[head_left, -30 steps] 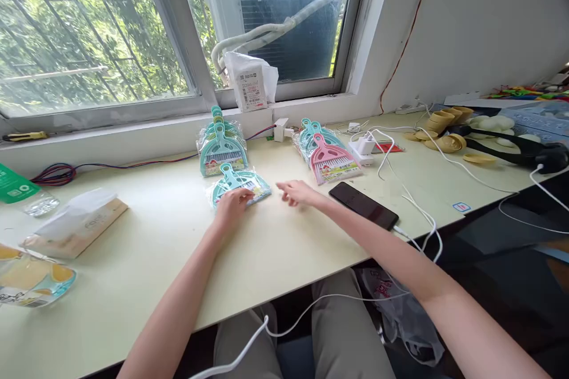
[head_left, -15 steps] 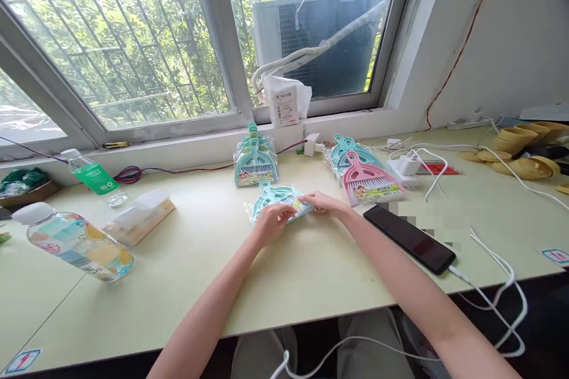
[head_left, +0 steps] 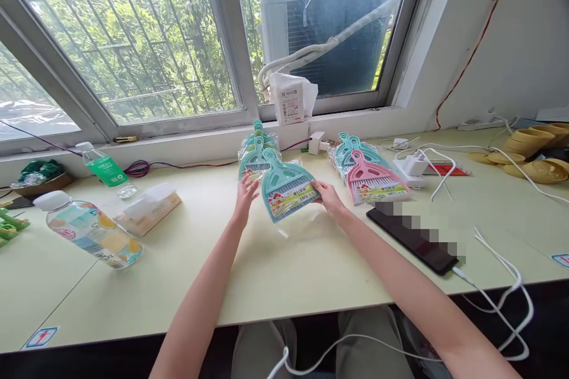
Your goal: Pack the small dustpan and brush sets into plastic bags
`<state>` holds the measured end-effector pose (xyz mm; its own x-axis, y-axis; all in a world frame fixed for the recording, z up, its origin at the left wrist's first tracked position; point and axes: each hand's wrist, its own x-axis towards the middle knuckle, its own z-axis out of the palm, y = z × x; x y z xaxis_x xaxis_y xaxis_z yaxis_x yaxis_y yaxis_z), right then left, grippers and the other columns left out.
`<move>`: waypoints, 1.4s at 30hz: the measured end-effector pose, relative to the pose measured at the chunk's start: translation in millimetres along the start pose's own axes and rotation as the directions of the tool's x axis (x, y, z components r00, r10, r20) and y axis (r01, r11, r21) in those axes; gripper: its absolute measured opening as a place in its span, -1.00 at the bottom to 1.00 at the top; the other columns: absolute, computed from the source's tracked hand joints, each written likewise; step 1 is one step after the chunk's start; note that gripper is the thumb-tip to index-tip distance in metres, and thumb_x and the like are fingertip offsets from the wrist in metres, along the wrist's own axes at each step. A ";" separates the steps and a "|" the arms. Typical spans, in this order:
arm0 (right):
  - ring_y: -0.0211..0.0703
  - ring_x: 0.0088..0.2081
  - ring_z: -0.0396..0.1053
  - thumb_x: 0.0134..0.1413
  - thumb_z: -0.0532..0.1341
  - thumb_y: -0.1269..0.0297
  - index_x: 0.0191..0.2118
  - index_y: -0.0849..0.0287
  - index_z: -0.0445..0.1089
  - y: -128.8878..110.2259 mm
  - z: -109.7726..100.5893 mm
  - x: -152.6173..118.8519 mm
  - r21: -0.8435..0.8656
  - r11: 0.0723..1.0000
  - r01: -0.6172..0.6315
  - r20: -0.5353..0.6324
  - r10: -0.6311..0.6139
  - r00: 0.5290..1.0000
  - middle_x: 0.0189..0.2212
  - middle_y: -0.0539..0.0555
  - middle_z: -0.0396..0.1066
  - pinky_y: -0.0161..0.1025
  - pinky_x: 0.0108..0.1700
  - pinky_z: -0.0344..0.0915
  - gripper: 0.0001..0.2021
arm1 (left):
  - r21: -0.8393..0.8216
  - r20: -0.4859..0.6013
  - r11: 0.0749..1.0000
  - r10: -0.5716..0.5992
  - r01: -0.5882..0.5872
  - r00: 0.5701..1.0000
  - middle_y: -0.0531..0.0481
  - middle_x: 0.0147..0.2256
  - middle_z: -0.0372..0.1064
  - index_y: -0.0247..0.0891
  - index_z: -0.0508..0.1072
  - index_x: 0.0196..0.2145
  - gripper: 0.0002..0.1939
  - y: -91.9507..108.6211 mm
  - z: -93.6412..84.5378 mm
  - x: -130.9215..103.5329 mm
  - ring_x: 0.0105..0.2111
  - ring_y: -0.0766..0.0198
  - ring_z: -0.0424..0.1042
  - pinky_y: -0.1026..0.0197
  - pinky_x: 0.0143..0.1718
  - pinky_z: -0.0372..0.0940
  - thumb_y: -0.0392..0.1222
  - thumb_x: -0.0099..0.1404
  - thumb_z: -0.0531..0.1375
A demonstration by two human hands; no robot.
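Observation:
My right hand (head_left: 329,196) grips the right edge of a teal dustpan and brush set (head_left: 288,180) in clear plastic wrap, tilted up off the table with its printed label facing me. To its left, my left hand (head_left: 247,192) has its fingers apart and holds nothing; it is close to the set's left edge. Just behind stands a stack of wrapped teal sets (head_left: 256,157), partly hidden by the held one. On the right a pink dustpan and brush set (head_left: 373,180) lies against more teal sets (head_left: 353,151).
A black phone (head_left: 413,240) on a white charging cable lies at the right. At the left are a tissue pack (head_left: 151,210), a juice bottle (head_left: 91,231) and a green-labelled bottle (head_left: 106,170). Yellow bowls (head_left: 540,154) sit far right. A paper packet (head_left: 291,100) stands on the sill.
The teal set has been raised from lying on the table to a tilted position, held by my right hand. My left hand has come off it and moved left, fingers spread.

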<state>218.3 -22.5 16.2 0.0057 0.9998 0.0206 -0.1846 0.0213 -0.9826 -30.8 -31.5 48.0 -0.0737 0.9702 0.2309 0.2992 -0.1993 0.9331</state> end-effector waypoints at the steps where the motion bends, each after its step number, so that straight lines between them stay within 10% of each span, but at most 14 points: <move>1: -0.15 -0.35 0.41 -0.08 0.25 -0.13 -0.35 0.19 0.39 0.4 0.7 -1.1 -0.007 1.000 0.022 0.015 -0.022 1.000 -0.39 0.07 0.46 -0.19 -0.31 0.45 -0.58 | -0.108 0.177 0.992 -0.049 0.069 0.983 -0.24 0.13 0.25 -0.20 0.14 0.19 -0.36 -2.2 -1.2 0.6 0.06 0.07 0.34 0.09 -0.07 0.32 0.25 0.32 -0.12; 4: -0.13 -0.34 0.40 -0.04 0.17 -0.21 -0.34 0.18 0.37 0.6 2.5 -5.2 -0.160 0.983 0.087 0.041 -0.081 0.996 -0.39 0.07 0.44 -0.19 -0.30 0.41 -0.53 | -0.265 0.427 0.940 -0.087 0.217 0.900 -0.17 -0.02 0.42 -0.20 0.30 0.10 -0.38 -6.6 2.3 -4.3 -0.09 0.08 0.45 0.11 -0.15 0.36 0.26 0.25 0.03; 9: -0.06 -0.17 0.37 0.12 0.05 -0.16 -0.16 0.14 0.36 -11.9 5.9 -18.7 -0.589 0.727 0.354 -0.098 -0.499 0.861 -0.16 0.16 0.41 -0.15 -0.17 0.33 -0.55 | -0.359 0.233 0.904 -0.153 0.232 0.960 -0.07 -0.15 0.49 -0.22 0.43 -0.05 -0.47 -12.3 9.9 -8.4 -0.19 0.14 0.47 0.19 -0.23 0.36 0.04 0.04 0.33; 12: -0.10 -0.32 0.36 0.19 -0.01 -0.10 -0.40 0.17 0.38 -21.4 11.7 -29.2 -0.693 0.580 0.428 -0.053 -0.633 0.773 -0.41 0.14 0.42 -0.17 -0.22 0.30 -0.55 | -0.478 0.097 0.854 -0.180 0.205 0.979 -0.04 -0.16 0.48 -0.19 0.41 -0.04 -0.48 -17.0 8.2 -1.8 -0.23 0.20 0.47 0.24 -0.30 0.36 -0.01 0.04 0.34; 16: -0.25 -0.63 0.30 0.15 0.09 -0.05 -0.55 0.20 0.38 -18.4 25.0 -34.9 -0.506 0.814 0.286 0.114 -0.266 0.957 -0.62 0.04 0.37 -0.27 -0.49 0.25 -0.55 | -0.585 -0.009 0.797 -0.187 0.147 0.982 -0.03 -0.12 0.46 -0.17 0.40 -0.03 -0.51 -21.1 4.6 5.2 -0.27 0.27 0.47 0.28 -0.33 0.37 -0.09 0.06 0.33; 20: -0.26 -0.60 0.39 0.02 0.27 0.15 -0.34 0.24 0.46 -4.9 30.5 -28.3 -0.274 0.961 0.039 0.125 -0.005 0.992 -0.52 0.07 0.47 -0.30 -0.51 0.35 -0.78 | -0.578 -0.001 0.802 -0.184 0.150 0.983 -0.02 -0.09 0.45 -0.14 0.38 -0.01 -0.51 -17.7 6.6 2.6 -0.23 0.26 0.47 0.28 -0.31 0.37 -0.10 0.09 0.32; 26: -0.20 -0.18 0.48 -0.11 0.35 0.42 -0.22 0.18 0.40 6.8 23.1 -17.2 0.147 0.988 -0.050 0.138 0.030 0.990 -0.25 0.06 0.52 -0.21 0.02 0.39 -0.74 | -0.624 0.112 0.765 -0.115 0.160 0.987 0.01 -0.04 0.44 -0.10 0.37 0.00 -0.51 -9.8 17.6 -5.8 -0.06 0.16 0.43 0.18 -0.14 0.39 -0.02 0.12 0.30; 31: -0.18 -0.26 0.50 -0.09 0.34 0.41 -0.18 0.13 0.25 12.6 24.6 -15.9 0.253 0.960 -0.124 -0.018 0.133 0.991 -0.28 0.04 0.49 -0.16 -0.12 0.47 -0.67 | -0.501 0.384 0.804 -0.126 0.321 0.915 -0.17 -0.13 0.49 -0.26 0.47 -0.12 -0.49 -14.9 14.0 0.0 -0.08 0.02 0.45 -0.04 -0.08 0.37 0.22 0.19 0.17; 37: -0.14 -0.32 0.49 -0.12 0.34 0.45 -0.15 0.10 0.19 -3.3 19.1 -20.2 0.167 0.984 -0.067 -0.041 0.075 0.996 -0.34 0.03 0.48 -0.13 -0.22 0.50 -0.59 | -0.446 0.150 0.875 -0.134 0.189 0.979 -0.28 -0.02 0.43 -0.32 0.47 -0.08 -0.40 -21.7 -37.4 15.4 -0.01 0.01 0.42 -0.02 -0.02 0.33 0.27 0.21 0.11; 42: -0.14 -0.25 0.48 -0.10 0.33 0.43 -0.14 0.09 0.22 -5.8 15.8 -20.6 0.156 0.988 -0.017 -0.068 0.027 0.997 -0.30 0.04 0.47 -0.12 -0.18 0.49 -0.61 | -0.223 0.371 0.945 -0.145 0.240 0.917 -0.29 0.05 0.37 -0.23 0.43 0.03 -0.26 -9.1 -44.6 6.4 -0.03 -0.09 0.43 -0.02 -0.16 0.38 0.38 0.10 0.12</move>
<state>203.7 -43.2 24.4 0.0676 0.9975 -0.0190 -0.3356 0.0048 -0.9420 -76.4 -29.6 53.3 0.2415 0.9701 -0.0258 0.0533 0.0133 0.9985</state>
